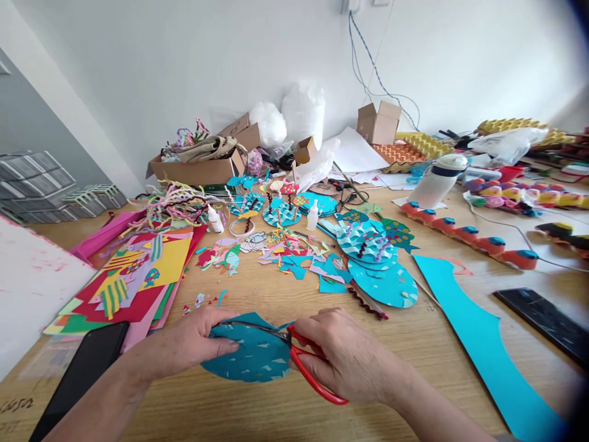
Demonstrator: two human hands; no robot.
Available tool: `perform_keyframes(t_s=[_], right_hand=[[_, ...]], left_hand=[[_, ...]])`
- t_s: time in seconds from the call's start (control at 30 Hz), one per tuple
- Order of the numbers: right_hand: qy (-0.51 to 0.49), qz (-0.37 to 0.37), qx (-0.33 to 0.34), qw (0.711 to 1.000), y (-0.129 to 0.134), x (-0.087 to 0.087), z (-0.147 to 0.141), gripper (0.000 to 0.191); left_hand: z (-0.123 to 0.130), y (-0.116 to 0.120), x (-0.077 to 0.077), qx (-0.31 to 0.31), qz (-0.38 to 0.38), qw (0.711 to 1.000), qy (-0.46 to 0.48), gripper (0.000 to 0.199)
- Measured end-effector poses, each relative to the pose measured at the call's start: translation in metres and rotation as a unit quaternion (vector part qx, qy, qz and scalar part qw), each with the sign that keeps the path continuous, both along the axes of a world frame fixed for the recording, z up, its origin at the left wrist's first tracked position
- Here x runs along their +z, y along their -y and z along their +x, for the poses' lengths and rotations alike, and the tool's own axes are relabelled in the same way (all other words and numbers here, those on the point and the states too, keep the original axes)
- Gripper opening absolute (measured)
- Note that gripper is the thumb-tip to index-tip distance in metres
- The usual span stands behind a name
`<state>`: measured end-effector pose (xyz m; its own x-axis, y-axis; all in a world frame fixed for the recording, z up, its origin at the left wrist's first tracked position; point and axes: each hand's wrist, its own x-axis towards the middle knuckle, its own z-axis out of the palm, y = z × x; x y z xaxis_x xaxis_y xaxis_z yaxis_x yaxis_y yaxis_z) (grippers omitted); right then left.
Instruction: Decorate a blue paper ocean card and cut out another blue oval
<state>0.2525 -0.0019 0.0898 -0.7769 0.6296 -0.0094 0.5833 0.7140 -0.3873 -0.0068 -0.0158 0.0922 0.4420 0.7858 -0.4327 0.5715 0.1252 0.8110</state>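
My left hand (202, 341) pinches a blue oval of paper or card (253, 359), flecked with pale marks, by its left edge. Red-handled scissors (317, 380) are gripped in my right hand (338, 356), the fingers through the loops. Their blades lie along the upper edge of the oval, and a pointed bit of blue paper sticks up behind them. Just beyond are small paper scraps (200, 301) and blue offcuts (331, 270). Similar blue ovals (384, 285) lie stacked to the right, topped with wavy paper strips.
A black phone (83, 374) lies at left by coloured paper sheets (170, 261); another dark device (543, 322) is at right. A large blue offcut (469, 331) stretches along the right side. Glue bottles (313, 216), a white water bottle (432, 181) and a cardboard box (197, 170) stand farther back.
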Motion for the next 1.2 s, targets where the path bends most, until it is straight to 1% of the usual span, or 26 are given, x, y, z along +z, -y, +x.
perform_keyframes(t_s=[0.3,0.4,0.5,0.7,0.93,1.07,1.2], right_hand=[[-0.007,0.031,0.024,0.999,-0.001,-0.001,-0.001,0.018],[-0.010,0.020,0.019,1.000,-0.002,-0.003,0.000,0.018],[-0.009,0.005,0.007,1.000,-0.002,-0.005,0.002,0.018],[-0.002,-0.011,-0.005,1.000,0.000,-0.004,0.003,0.020],[-0.007,-0.017,-0.005,1.000,0.000,-0.003,0.000,0.021],[-0.017,-0.030,-0.005,0.999,0.000,-0.005,-0.001,0.023],[-0.034,-0.037,0.001,0.999,0.000,-0.004,-0.001,0.018]], left_hand=[[0.002,0.000,0.005,-0.011,0.013,1.000,-0.013,0.021],[0.001,0.000,0.005,-0.016,-0.005,1.000,-0.005,0.023],[-0.001,0.000,0.006,-0.019,0.002,1.000,-0.025,0.028],[0.001,-0.002,0.012,-0.037,-0.024,0.999,-0.026,0.032],[0.008,-0.003,0.015,-0.068,-0.020,0.997,-0.030,0.031],[0.012,-0.005,0.020,-0.076,-0.017,0.996,-0.031,0.028],[0.015,-0.006,0.021,-0.091,-0.005,0.995,-0.034,0.030]])
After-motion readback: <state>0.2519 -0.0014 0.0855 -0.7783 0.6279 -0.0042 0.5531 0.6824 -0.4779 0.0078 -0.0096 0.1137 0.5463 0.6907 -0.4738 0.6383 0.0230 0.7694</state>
